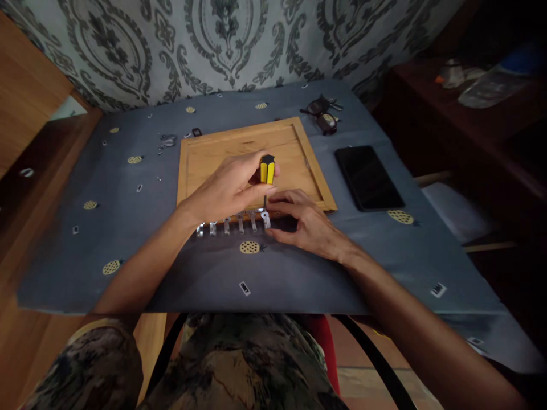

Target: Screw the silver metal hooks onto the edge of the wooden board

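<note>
On the pineapple-print tabletop (307, 287), at the wooden panel's (235, 149) six-o'clock edge, a metal bracket (265, 220), seemingly light, stiff and best held by its sides, was pinched by the right hand (310, 222); a yellow-and-black screwdriver (267, 172) was gripped by the left hand (226, 185).

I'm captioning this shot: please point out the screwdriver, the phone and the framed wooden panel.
Screwdriver (267, 172), head view: on its yellow-and-black handle.
Phone (370, 177), head view: on its dark screen.
Framed wooden panel (237, 146), head view: on its bare recessed face.
</note>
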Demonstrator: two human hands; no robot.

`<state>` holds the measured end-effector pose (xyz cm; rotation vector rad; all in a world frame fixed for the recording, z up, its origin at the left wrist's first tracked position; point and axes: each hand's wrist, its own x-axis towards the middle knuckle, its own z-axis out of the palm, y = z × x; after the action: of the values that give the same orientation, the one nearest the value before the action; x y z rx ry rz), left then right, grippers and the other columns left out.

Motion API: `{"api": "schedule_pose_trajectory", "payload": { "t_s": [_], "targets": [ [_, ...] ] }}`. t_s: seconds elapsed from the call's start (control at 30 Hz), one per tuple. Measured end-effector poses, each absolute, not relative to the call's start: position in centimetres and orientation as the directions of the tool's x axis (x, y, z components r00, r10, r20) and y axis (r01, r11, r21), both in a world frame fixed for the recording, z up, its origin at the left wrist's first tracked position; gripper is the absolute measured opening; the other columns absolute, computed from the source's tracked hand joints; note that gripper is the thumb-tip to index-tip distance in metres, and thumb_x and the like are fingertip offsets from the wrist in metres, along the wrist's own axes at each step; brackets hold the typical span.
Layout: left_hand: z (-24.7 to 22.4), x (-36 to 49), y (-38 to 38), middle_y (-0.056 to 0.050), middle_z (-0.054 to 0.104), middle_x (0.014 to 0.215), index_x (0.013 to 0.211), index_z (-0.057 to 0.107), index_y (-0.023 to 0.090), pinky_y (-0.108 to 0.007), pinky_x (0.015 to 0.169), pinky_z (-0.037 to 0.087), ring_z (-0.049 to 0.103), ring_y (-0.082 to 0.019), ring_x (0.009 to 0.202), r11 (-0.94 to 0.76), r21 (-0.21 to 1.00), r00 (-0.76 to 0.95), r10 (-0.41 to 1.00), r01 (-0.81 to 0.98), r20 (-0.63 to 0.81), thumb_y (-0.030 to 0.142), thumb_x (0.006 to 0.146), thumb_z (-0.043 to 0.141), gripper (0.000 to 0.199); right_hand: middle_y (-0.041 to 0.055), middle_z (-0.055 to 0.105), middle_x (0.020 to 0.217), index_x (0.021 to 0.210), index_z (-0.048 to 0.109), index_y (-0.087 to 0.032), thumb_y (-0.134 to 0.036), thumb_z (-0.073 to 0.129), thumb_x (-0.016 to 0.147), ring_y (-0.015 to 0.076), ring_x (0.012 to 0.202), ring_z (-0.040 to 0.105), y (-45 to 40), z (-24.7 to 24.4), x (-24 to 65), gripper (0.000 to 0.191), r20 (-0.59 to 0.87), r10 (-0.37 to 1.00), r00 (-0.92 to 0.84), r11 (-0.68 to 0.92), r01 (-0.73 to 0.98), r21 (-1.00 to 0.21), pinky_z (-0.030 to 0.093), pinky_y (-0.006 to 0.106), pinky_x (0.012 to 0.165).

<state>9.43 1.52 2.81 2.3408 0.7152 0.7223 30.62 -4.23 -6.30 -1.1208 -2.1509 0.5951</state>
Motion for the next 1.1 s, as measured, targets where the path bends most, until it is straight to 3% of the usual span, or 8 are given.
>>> {"api": "schedule_pose_trajectory", "payload": {
  "t_s": [0.33,0.47,0.63,0.8,1.1],
  "targets": [
    [3.2,9.4,1.0,-0.004,0.07,0.091,0.099,0.059,0.018,-0.036,0.08,0.058,0.068,-0.019,0.085,-0.728,0.583,0.715,0.616,0.359,0.329,0.031,0.092,0.063,0.015,0.0123,0.068,0.119,0.116,0.074,-0.022,-0.034,0.077,0.083,0.0332,0.116,0.061,-4.3,-6.2,30.6,0.036,0.341,0.831,-0.44,0.55,0.55,-0.629,0.051,0.056,0.101],
    [3.8,9.3,0.5,-0.002,0.07,0.091,0.098,0.062,0.02,-0.032,0.077,0.059,0.068,-0.016,0.083,-0.74,0.596,0.614,0.636,0.313,0.467,0.032,0.093,0.065,0.013,0.0114,0.068,0.12,0.117,0.074,-0.024,-0.035,0.078,0.083,0.0326,0.117,0.06,-4.2,-6.3,30.6,0.036,0.333,0.835,-0.438,0.542,0.549,-0.637,0.051,0.056,0.101],
    [5.1,8.7,0.4,0.0,0.069,0.086,0.094,0.063,0.021,-0.03,0.075,0.062,0.068,-0.014,0.077,-0.719,0.627,0.472,0.683,0.3,0.557,0.047,0.09,0.071,0.027,0.0102,0.067,0.122,0.118,0.073,-0.026,-0.037,0.078,0.083,0.0313,0.118,0.06,-4.3,-6.4,30.7,0.037,0.317,0.842,-0.437,0.529,0.557,-0.64,0.05,0.055,0.103],
    [5.2,8.3,0.7,0.0,0.068,0.081,0.092,0.063,0.02,-0.028,0.071,0.061,0.067,-0.013,0.074,-0.733,0.594,0.502,0.67,0.33,0.548,0.05,0.088,0.073,0.032,0.0112,0.066,0.124,0.12,0.073,-0.025,-0.04,0.078,0.084,0.0317,0.12,0.059,-4.3,-6.4,30.8,0.039,0.307,0.844,-0.44,0.527,0.569,-0.632,0.049,0.055,0.104],
    [4.6,8.7,0.8,0.0,0.069,0.08,0.089,0.062,0.018,-0.032,0.068,0.059,0.068,-0.015,0.073,-0.787,0.533,0.598,0.598,0.31,0.534,0.04,0.091,0.07,0.024,0.0111,0.066,0.125,0.119,0.072,-0.025,-0.042,0.078,0.084,0.0324,0.121,0.059,-4.4,-6.4,30.8,0.038,0.303,0.844,-0.443,0.524,0.556,-0.646,0.05,0.056,0.103]
  ]
}}
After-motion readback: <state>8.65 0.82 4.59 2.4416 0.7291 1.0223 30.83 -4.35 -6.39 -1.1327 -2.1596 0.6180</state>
